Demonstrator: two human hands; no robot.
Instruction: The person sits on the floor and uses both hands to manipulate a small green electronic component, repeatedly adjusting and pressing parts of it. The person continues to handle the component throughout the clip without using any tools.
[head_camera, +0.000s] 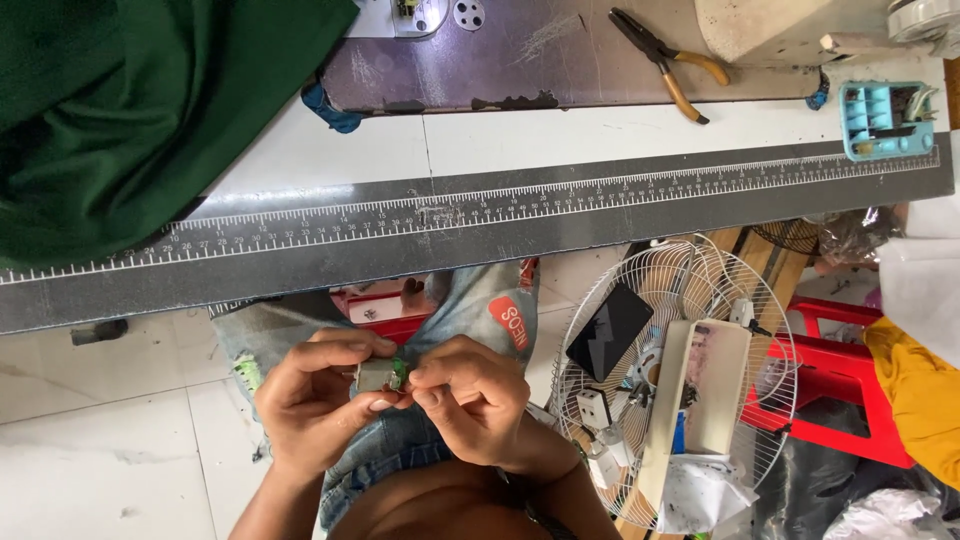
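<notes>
Head view looks straight down over the lap, and much of what matters is small or covered. Both hands meet over the knees: the left hand pinches a small grey piece between thumb and curled fingers, and the right hand closes its fingertips on the same piece from the other side, where a bit of green shows (thread or cloth, too small to tell). The fingers hide most of the piece, so its shape cannot be made out.

Beneath the hands, jeans with an orange patch cover the legs, and something red lies half hidden behind them. Forearms are cut off by the bottom edge.

Above, the surface runs across the picture, its near edge lined with a long grey ruler strip. Green cloth spills over the left end and hides the surface there. Pliers with yellow handles lie on a scratched metal plate, and a light blue tray sits near the right end, well apart from the hands.

To the right of the knees a white fan leans close, with a red stool beyond it, so room is tight on that side. The tiled floor on the left lies open.
</notes>
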